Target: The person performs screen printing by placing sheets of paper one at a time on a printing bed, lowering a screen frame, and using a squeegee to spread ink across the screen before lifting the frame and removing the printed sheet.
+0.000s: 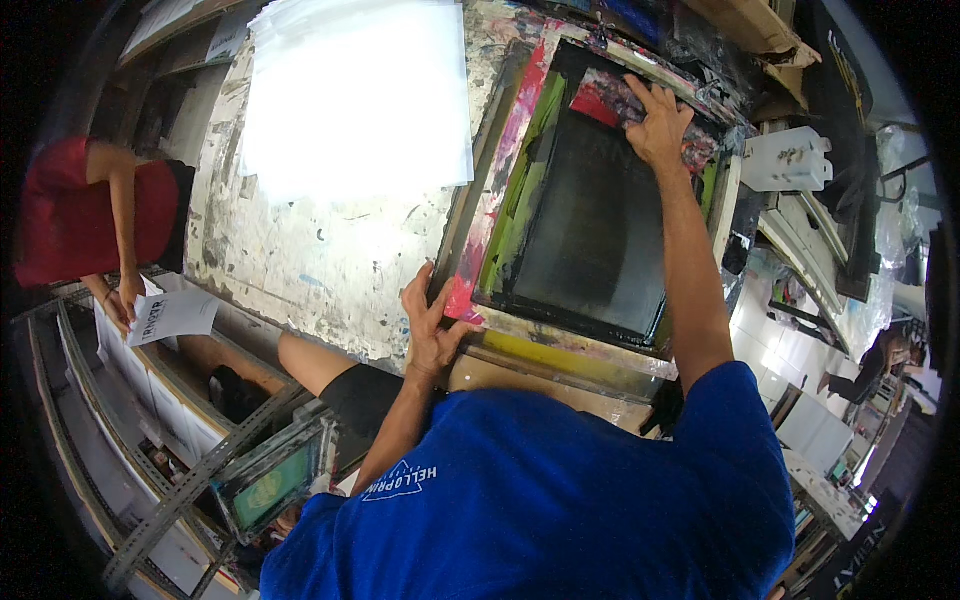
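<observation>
A screen-printing frame (497, 182) lies on the worktable in front of me, its wooden border smeared with pink and white ink. Inside it is a dark mesh (590, 225) with green edges. My left hand (433, 325) grips the frame's near left corner, the thumb along the near side and the fingers up the left side. At the far end of the mesh my right hand (660, 125) is closed over an ink-stained squeegee (597, 97), red and dark, lying across the frame. The squeegee's lower edge is partly hidden.
White sheets (355, 95) are stacked on the stained tabletop (320, 260), left of the frame. A translucent plastic container (785, 160) stands to the right. At left, a person in red (105, 215) holds a printed sheet (175, 315) over a metal-framed rack (190, 500).
</observation>
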`<state>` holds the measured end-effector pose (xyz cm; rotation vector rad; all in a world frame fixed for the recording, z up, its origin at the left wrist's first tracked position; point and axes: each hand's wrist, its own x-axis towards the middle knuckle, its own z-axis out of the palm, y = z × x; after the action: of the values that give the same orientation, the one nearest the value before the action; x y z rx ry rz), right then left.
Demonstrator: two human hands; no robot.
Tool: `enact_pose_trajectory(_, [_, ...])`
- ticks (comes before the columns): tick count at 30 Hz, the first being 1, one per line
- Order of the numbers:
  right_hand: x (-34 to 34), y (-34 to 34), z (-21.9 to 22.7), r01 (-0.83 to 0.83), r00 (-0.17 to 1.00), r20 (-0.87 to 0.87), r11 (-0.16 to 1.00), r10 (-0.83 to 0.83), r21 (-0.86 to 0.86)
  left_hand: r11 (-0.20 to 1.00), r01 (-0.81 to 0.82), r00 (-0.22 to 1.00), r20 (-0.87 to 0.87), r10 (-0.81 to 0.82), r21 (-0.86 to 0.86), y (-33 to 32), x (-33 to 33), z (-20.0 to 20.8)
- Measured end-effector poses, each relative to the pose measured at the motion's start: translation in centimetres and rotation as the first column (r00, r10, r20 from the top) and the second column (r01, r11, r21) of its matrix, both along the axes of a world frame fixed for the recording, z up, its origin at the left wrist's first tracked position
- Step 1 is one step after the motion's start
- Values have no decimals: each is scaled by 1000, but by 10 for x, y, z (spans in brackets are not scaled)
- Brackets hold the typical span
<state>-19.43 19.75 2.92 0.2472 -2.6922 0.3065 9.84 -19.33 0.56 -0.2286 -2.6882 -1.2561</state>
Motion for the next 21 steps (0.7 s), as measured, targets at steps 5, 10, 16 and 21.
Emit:
enact_pose_trajectory(5, [-64, 36, 5, -84, 995, 54, 996, 86, -24, 1000, 11, 1000, 3, -11, 18, 0, 0, -2])
enact_pose_trajectory(10, [-74, 25, 36, -115, 983, 133, 989, 127, -94, 1000, -4, 1000, -29, 4, 27, 1, 1, 0])
enact_pose_trajectory(16, [-23, 9, 26, -129, 990, 53, 991, 130, -20, 996, 58, 997, 41, -61, 73, 1, -1, 16])
enact_pose_trajectory(21, [57, -19, 31, -98, 995, -27, 994, 97, -52, 986, -7, 1000, -7, 8, 168, 8, 4, 9])
